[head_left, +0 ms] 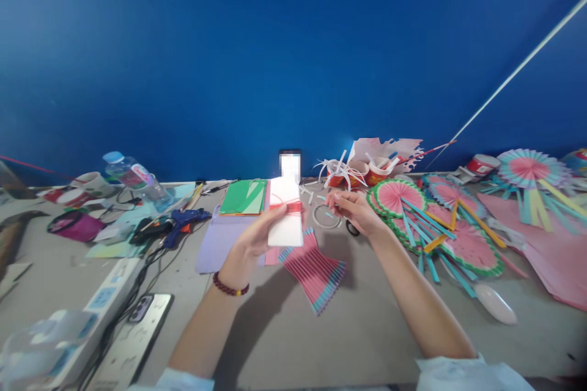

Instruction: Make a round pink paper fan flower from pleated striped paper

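The step in hand looks like handling the white card [284,233] with the red band [294,208] across its middle, held up above the table [284,342] about midway between its left and right ends. The left hand [257,233] grips the card's left side, thumb laid over the front; the right hand [353,211] stands apart to its right, thumb and fingertips pressed together — whether they pinch something fine, such as a thread, I cannot tell. Going by this pose, the next move seems to call for a steady left grip and a fine, careful pull or placement by the right fingertips. Below and just right of the card lies a pleated pink paper [316,272], flat on the surface and well in from the near edge. As for writing, the bottle [144,182] leaning near the far edge, left of centre, bears a pale label [141,173] with reddish lettering too blurred to read; the red cups [337,179] by the far edge, right of centre, carry pale markings — equally unreadable. The phone [151,314] toward the near left corner shows no legible brand.
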The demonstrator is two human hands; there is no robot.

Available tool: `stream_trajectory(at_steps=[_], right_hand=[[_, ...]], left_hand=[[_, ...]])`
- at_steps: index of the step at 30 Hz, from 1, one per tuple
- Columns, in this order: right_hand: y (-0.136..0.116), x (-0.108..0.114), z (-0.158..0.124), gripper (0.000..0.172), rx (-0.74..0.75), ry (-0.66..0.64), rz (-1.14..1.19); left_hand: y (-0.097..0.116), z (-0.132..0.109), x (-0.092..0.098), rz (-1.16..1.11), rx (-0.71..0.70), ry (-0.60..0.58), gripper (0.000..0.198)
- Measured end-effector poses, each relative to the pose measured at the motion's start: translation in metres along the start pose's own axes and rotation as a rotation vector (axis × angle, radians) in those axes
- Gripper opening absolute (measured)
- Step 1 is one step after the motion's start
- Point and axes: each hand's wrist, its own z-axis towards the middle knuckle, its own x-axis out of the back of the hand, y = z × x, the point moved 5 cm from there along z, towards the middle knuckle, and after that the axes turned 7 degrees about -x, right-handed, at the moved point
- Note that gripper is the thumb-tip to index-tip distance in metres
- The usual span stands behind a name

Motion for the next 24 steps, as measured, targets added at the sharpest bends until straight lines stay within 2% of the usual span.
stream_trajectory(at_steps=[3, 6, 9, 13, 17, 20, 24], right_hand=[[0.001, 0.0, 0.001, 0.034, 0.012, -0.018, -0.009], [0.005, -0.005, 0.001, 0.034, 0.018, -0.079, -0.045], [0.011, -0.014, 0.001, 0.034, -0.008, -0.147, -0.081], [0.017, -0.022, 0.001, 0.038, -0.055, -0.184, -0.125], [0.016, -0.023, 0.002, 0.043, -0.035, -0.131, -0.21], [0.011, -0.02, 0.003, 0.04, 0.017, -0.074, -0.338], [-0.004, 0.001, 0.005, 0.032, 0.113, 0.156, -0.461]], left_hand=[[0.006, -0.003, -0.019, -0.101, 0.055, -0.129, 0.045], [0.015, -0.005, -0.03, -0.224, -0.036, -0.203, 0.039], [0.011, -0.007, -0.031, -0.296, -0.042, -0.224, 0.039], [0.001, -0.008, -0.029, -0.287, 0.009, -0.177, 0.044], [0.01, -0.008, -0.037, -0.333, 0.004, -0.158, 0.04], [0.019, -0.007, -0.042, -0.286, -0.015, -0.157, 0.039], [0.024, -0.007, -0.043, -0.238, -0.048, -0.163, 0.034]])
